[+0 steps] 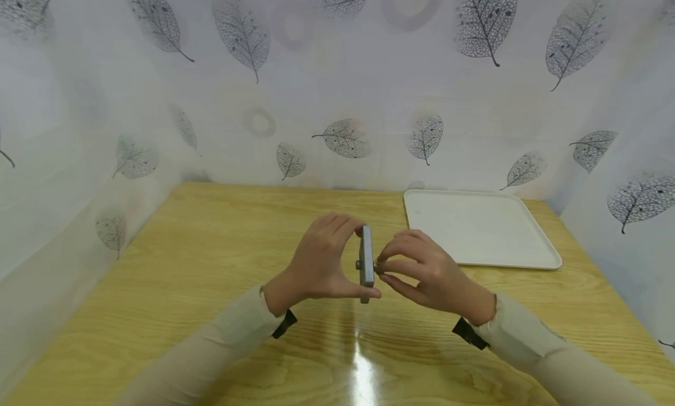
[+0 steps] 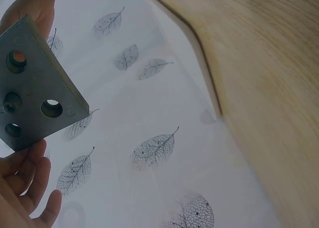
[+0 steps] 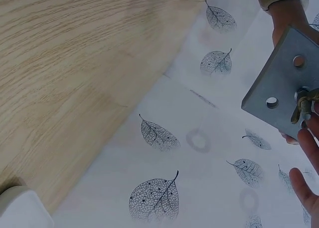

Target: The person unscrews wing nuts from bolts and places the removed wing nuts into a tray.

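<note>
Between my two hands a grey metal plate (image 1: 367, 248) stands on edge above the table. My left hand (image 1: 324, 259) grips it by opposite edges, thumb below and fingers at the top. Several round holes pass through the plate, and a bolt (image 2: 12, 104) sits in one, its socket head on the left face. On the other face, a brass-coloured wing nut (image 3: 303, 107) is on the bolt's threaded end. The right hand (image 1: 422, 271) pinches this wing nut between thumb and fingertips, which partly hide it in the head view.
A white rectangular tray (image 1: 474, 230) lies at the back right of the wooden table (image 1: 211, 236). Leaf-printed white sheeting (image 1: 337, 89) hangs along the back and both sides. Both wrists carry dark straps over light sleeves.
</note>
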